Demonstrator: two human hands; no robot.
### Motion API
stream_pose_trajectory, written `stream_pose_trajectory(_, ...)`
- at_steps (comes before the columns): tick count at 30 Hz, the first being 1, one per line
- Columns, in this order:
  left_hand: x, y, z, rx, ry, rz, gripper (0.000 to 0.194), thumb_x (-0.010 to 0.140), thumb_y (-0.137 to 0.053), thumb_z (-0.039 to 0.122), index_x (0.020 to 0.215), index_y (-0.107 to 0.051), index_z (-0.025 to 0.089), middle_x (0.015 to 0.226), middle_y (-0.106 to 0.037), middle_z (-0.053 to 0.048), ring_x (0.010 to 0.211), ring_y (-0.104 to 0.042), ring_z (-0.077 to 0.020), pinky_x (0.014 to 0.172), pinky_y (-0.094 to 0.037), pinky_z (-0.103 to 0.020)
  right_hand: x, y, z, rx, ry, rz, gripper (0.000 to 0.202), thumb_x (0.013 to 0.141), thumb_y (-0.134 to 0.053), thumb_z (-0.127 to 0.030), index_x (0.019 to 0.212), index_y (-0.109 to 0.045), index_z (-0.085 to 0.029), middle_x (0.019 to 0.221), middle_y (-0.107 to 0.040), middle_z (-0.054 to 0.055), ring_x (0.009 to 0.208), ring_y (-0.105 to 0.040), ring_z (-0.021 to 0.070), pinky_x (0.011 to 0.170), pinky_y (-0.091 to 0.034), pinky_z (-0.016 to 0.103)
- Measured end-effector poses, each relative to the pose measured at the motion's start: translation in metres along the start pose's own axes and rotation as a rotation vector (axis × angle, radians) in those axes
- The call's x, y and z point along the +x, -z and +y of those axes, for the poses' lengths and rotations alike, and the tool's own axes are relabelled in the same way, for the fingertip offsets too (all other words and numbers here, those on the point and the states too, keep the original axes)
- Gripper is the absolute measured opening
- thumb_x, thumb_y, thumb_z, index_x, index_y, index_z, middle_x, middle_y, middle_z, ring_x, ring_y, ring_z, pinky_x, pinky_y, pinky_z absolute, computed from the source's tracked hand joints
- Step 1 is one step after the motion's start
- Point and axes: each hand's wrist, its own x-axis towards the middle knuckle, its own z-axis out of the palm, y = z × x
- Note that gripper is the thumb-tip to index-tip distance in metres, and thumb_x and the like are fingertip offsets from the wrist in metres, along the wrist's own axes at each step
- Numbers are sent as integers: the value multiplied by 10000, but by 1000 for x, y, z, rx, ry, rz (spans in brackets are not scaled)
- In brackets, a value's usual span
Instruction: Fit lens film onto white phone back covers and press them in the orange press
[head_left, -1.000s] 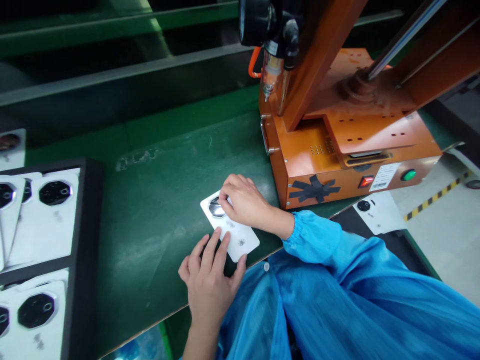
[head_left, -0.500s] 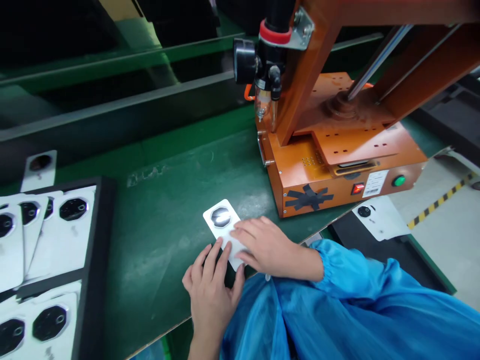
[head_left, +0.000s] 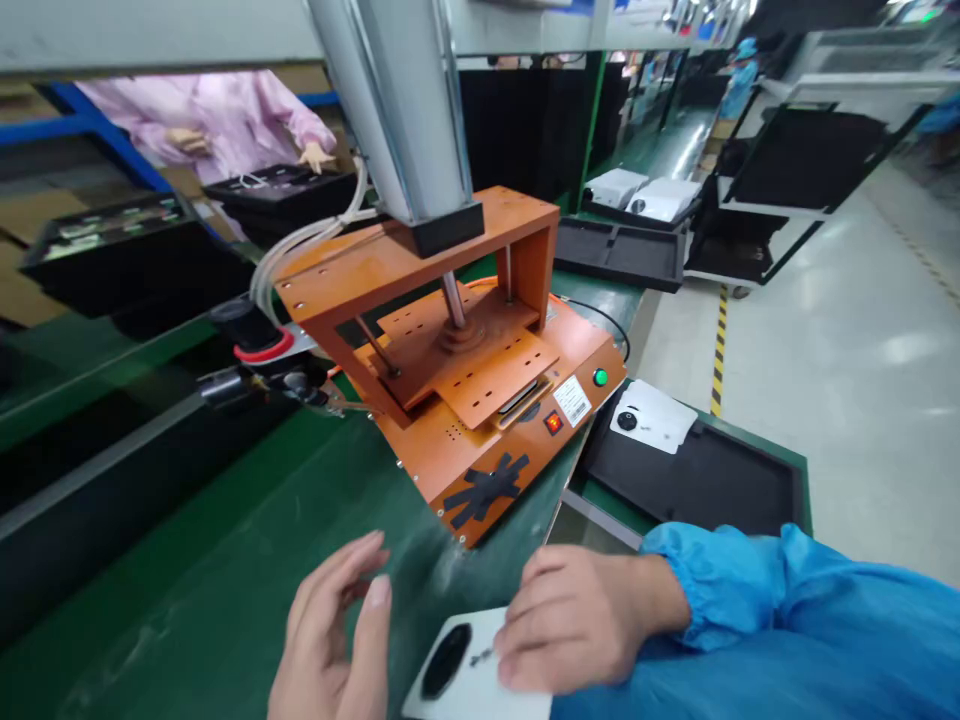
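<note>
A white panel with a black camera area [head_left: 480, 672] lies near the bottom of the view, over the green table [head_left: 247, 570]. My right hand [head_left: 570, 618] rests on the panel's right part, its fingers curled together over the edge; the thumb is hidden. To the left of the panel, my left hand [head_left: 334, 635] is raised off it, thumb and fingers apart, holding nothing. Beyond both hands stands an orange press [head_left: 480, 400] with a lit red switch, a green button and black tape on its front.
Right of the press, a black tray [head_left: 720, 480] holds white panels [head_left: 651, 415]. More trays [head_left: 619, 250] and a cart [head_left: 817, 150] stand farther back. Across the line, a person in pink [head_left: 225, 120] is beside black bins [head_left: 285, 190]. A pressure gauge juts from the press's left side.
The view has swung up and right, bringing the whole press into sight and losing the left tray of panels. My left hand has come off the panel; my right hand stays on it.
</note>
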Motion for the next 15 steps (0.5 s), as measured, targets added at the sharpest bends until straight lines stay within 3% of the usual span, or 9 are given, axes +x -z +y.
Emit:
stream_pose_trajectory(3, 47, -22, 27, -93, -21, -157, 445, 902, -586, 558, 1197, -681, 239, 1174, -715, -82, 1046, -690, -242, 947, -562, -392, -6, 58, 3, -1, -205, 166, 289, 1010, -424, -263, 1115, -692, -237, 1024, -776, 44, 887, -734, 140, 736, -559, 328)
stream_pose_trajectory(7, 85, -53, 41, -37, -125, -308, 429, 902, -564, 566, 1122, -714, 229, 1129, -724, -66, 911, -687, -208, 839, -555, -350, -22, 116, 0, -251, -419, 280, 330, 1001, -503, -237, 1317, -596, -265, 959, -774, 61, 891, -751, 174, 734, -582, 337)
stream_pose_trajectory(9, 93, -64, 44, 50, -192, -319, 402, 902, -550, 555, 1059, -729, 231, 1086, -723, -58, 841, -669, -204, 802, -543, -353, -34, 128, -1, -401, -470, 284, 331, 1000, -509, -239, 1309, -608, -305, 1007, -774, 58, 933, -754, 189, 752, -593, 350)
stream_pose_trajectory(12, 98, -73, 45, 113, -263, -301, 381, 906, -529, 542, 984, -735, 231, 1044, -724, -55, 915, -668, -229, 879, -515, -372, -49, 133, 0, -551, -490, 249, 332, 1004, -491, -222, 1289, -631, -317, 1089, -772, 64, 994, -749, 201, 775, -596, 374)
stream_pose_trajectory(15, 98, -74, 47, 152, -238, -289, 392, 906, -510, 558, 952, -725, 233, 1006, -726, -53, 915, -667, -233, 868, -501, -365, -58, 132, 5, -626, -486, 215, 346, 1006, -473, -185, 1280, -652, -297, 1137, -767, 71, 1042, -740, 203, 791, -592, 380)
